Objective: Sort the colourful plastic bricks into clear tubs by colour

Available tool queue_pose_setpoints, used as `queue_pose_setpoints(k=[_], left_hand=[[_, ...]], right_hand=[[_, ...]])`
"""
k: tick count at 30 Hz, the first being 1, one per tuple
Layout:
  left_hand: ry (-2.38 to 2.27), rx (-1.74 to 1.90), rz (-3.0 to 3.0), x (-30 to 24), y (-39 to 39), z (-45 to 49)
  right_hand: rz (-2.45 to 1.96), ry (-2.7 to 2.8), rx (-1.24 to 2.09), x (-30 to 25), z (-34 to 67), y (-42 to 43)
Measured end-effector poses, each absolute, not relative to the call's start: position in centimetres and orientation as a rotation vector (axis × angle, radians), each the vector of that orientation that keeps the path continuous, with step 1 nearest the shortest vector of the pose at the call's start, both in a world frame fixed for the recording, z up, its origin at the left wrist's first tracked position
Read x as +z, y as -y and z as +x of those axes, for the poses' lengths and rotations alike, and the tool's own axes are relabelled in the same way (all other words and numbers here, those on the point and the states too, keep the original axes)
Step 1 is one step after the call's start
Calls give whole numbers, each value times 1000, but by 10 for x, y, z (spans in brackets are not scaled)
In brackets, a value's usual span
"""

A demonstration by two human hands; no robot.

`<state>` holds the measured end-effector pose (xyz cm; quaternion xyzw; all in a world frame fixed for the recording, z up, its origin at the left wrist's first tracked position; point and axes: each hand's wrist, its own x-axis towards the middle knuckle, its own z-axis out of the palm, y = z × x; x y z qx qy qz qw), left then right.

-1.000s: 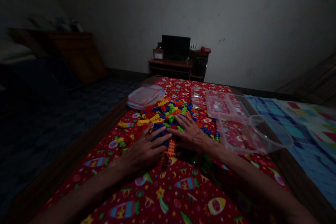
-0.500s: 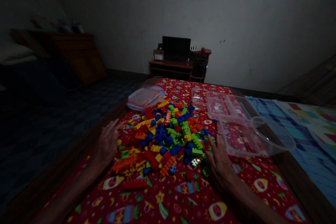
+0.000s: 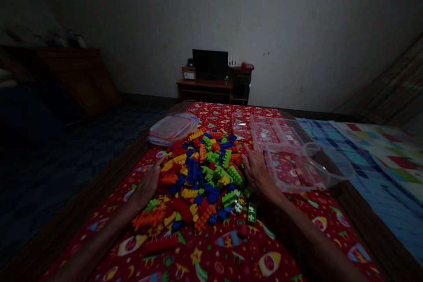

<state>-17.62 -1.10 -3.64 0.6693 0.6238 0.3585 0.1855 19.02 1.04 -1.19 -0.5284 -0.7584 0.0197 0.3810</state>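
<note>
A heap of plastic building blocks (image 3: 198, 176) in red, orange, yellow, green and blue lies on a red patterned cloth (image 3: 228, 255). At the heap's left side rests my left hand (image 3: 148, 188), fingers stretched out and against the outer blocks. My right hand (image 3: 258, 171) reaches along the opposite side, open, its fingertips at the blocks there. Neither hand grips a block. A green block (image 3: 251, 213) sits at the near right of the heap, and a long red block (image 3: 161, 244) lies apart at the front.
Clear plastic containers (image 3: 291, 187) stand right of the heap, beside a round clear tub (image 3: 343, 168). Stacked clear lids (image 3: 170, 128) lie at the back left. Beyond the table are a bed (image 3: 373, 163) on the right and a desk with a monitor (image 3: 210, 64).
Both hands have moved inward against the heap, the right one also farther forward. The right-side blocks are pushed in and the heap is narrower. The whole view has shifted slightly.
</note>
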Motion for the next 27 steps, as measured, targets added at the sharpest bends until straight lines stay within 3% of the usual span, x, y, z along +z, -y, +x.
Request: queue_pose_setpoints(k=[7,13,18,22,27], left_hand=[[-1742,1073,1884,-25,16,-173],[-1816,1028,1909,-20,20,-178],[-1846,1032,1863,-23,19,-183],[-1795,1057,1833,-25,19,-176],[-1769,1063,1822,-26,20,-167]], right_hand=[[-1797,1841,-12,-32,192,-46],[-1605,1939,-96,-28,182,-46],[-1805,1951,-175,-24,195,-46],[-1775,2018,-9,-21,183,-41],[-1337,2126,369,1,152,-26]])
